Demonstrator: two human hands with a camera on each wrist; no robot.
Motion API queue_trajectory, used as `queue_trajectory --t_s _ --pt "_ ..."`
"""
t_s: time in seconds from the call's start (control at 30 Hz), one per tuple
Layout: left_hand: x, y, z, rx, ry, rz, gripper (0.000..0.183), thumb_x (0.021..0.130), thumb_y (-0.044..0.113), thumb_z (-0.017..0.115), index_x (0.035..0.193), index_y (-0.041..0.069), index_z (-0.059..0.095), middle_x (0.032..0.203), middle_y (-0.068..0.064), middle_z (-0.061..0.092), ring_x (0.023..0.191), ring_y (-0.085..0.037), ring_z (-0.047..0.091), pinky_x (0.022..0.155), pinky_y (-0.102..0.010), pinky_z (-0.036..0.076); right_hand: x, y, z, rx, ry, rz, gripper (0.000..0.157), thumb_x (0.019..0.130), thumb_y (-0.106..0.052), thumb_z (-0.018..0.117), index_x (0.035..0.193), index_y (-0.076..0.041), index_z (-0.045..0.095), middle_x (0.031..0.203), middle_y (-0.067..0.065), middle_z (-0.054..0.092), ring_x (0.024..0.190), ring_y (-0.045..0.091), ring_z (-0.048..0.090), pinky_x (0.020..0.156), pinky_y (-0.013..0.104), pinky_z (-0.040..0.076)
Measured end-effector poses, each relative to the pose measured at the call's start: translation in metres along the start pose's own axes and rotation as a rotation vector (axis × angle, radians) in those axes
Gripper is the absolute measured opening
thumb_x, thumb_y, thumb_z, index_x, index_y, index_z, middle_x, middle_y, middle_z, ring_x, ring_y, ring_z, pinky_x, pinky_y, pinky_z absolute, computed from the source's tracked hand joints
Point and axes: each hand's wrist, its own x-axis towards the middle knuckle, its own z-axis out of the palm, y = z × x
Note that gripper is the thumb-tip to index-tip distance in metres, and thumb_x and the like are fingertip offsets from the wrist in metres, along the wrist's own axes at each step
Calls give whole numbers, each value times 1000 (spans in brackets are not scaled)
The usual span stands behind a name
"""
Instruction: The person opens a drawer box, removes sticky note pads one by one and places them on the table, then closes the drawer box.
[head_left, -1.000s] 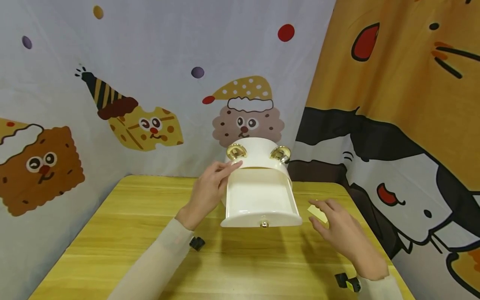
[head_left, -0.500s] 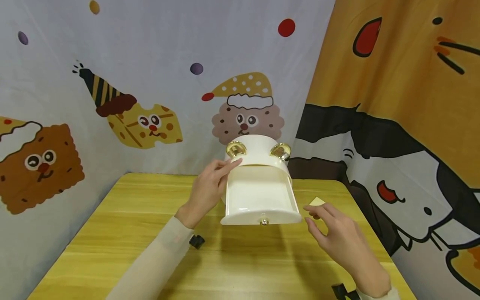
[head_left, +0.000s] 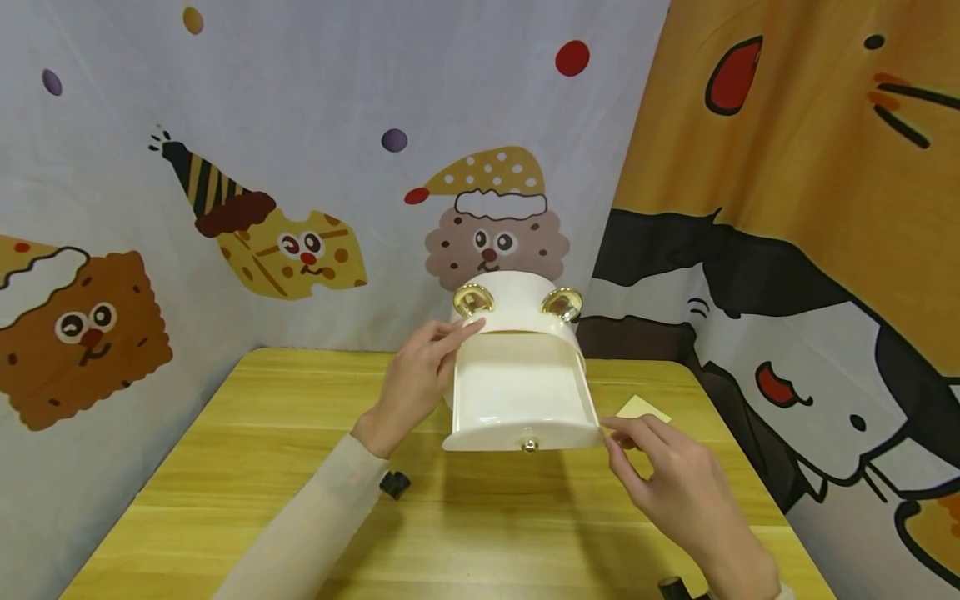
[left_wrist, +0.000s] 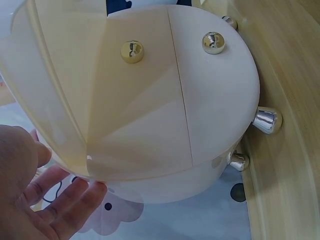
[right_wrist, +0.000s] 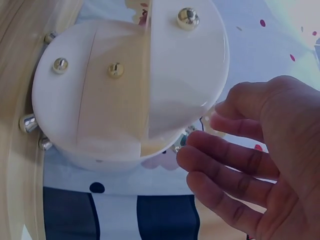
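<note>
A glossy white rounded drawer box [head_left: 517,300] with gold ears stands on the table. Its top drawer [head_left: 525,387], bare inside, is pulled out toward me. My left hand [head_left: 412,375] rests against the box's left side, one finger lying near the gold ear [head_left: 474,300]. In the left wrist view, that hand's fingertips [left_wrist: 95,195] touch the box's curved edge. The thumb and forefinger of my right hand [head_left: 678,483] meet at the right corner of the drawer front and pinch it. In the right wrist view, its other fingers [right_wrist: 225,155] spread below the drawer front [right_wrist: 187,65].
A pale yellow paper square [head_left: 641,407] lies on the wooden table [head_left: 300,500], just beyond my right hand. Two lower drawers with gold knobs [left_wrist: 132,51] are closed. Cartoon-printed cloth [head_left: 300,83] hangs behind and at the right.
My right hand has moved left from over the yellow paper to the drawer's right corner, its thumb and forefinger drawing together. My left hand, the box and the drawer have stayed put.
</note>
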Motion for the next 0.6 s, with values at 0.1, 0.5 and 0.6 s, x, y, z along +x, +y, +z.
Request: queue_trajectory --t_s 0.1,0.5,0.6 --pt "0 1 0 0 1 2 50 117 5 68 161 30 73 124 -12 74 130 -29 80 62 -30 56 0 -4 -1 15 -2 -5 37 85 -7 98 118 -18 87 95 -11 81 76 3 73 60 11 51" --pt "-1 0 1 -4 5 11 52 117 3 67 161 29 73 124 -12 74 133 -29 79 60 -28 52 3 -19 4 92 8 -90 35 95 -11 90 129 -18 84 101 -11 82 78 4 78 64 13 59" --pt "-1 0 0 -6 5 9 52 117 2 66 161 29 73 124 -12 74 136 -28 78 61 -28 53 4 -23 7 115 13 -112 35 97 -12 89 131 -17 83 101 -10 81 78 4 78 62 13 57"
